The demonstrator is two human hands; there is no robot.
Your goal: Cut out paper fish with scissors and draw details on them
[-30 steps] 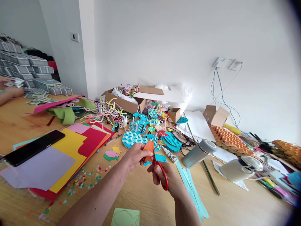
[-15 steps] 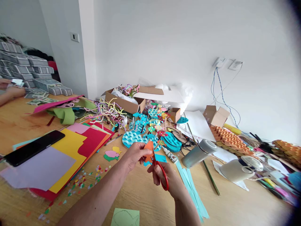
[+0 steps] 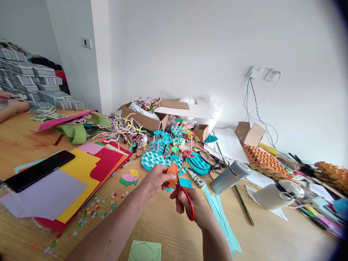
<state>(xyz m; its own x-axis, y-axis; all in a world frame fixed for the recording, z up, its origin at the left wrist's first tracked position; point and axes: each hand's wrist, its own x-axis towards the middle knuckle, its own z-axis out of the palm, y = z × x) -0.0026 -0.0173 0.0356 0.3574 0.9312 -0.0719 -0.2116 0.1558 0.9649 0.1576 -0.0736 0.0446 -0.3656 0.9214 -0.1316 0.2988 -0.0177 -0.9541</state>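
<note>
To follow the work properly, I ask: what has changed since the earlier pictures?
The orange paper in the left hand has shifted slightly; nothing was visibly taken or released. The right hand still holds the red scissors; the phone has not moved.

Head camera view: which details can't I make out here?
- Head view: the orange paper piece's full outline, partly covered by the left hand's fingers.
- Head view: part of the red-handled metal scissors' handles, hidden by the right hand.
- Head view: the rest of the pale green paper sheet, cut off by the bottom edge.
- Head view: label wording on the small white bottle, too small.
</note>
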